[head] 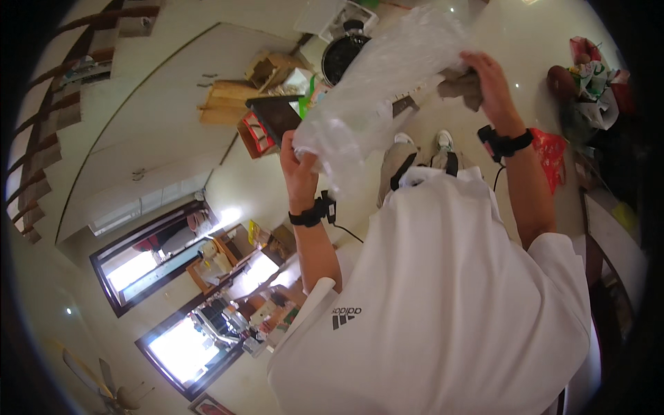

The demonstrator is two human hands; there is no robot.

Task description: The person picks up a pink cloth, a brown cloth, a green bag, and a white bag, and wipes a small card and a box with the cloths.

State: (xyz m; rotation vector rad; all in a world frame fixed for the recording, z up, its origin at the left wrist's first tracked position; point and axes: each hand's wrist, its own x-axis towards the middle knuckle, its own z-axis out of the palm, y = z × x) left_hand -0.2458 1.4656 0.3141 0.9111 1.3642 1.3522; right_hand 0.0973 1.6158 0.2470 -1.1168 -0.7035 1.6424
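A crumpled sheet or bag of clear plastic film [384, 85] is stretched slantwise in front of me, held up above the floor. My left hand [302, 174] grips its lower left end, fingers wrapped into the film. At the upper right end my right hand [490, 85] holds the film's other edge near the fingertips. Against the right palm is a grey-brown crumpled piece [462, 91], and I cannot tell whether it is cloth or paper. Both wrists wear black straps with small devices and cables. Some loose film hangs down beside my left wrist.
Beyond the film stand a round black-topped container [342, 59], a white bin [332, 18], and open cardboard boxes [272, 70]. A red plastic bag [549, 155] lies to the right, with a heap of bags [594, 85] farther out. My shoes [444, 139] are on the pale floor.
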